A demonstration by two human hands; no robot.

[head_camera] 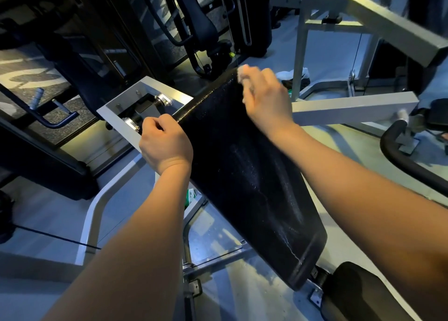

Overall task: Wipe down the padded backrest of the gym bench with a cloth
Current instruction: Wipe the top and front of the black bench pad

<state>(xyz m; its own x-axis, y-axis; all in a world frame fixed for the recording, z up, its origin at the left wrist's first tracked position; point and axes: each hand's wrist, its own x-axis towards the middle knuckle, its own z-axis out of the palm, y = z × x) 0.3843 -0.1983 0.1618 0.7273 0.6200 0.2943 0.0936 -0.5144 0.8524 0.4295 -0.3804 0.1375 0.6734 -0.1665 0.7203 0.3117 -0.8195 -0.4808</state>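
The black padded backrest slopes from the lower right up to the middle of the view, with pale wet streaks down its surface. My right hand presses a small white cloth against the backrest's top right corner; most of the cloth is hidden under my fingers. My left hand is curled around the backrest's upper left edge, holding it.
A grey metal frame with rollers sits behind the backrest's top. A grey crossbar runs to the right. The black seat pad lies at the lower right. Dark weight machines stand behind. A black curved handle is at right.
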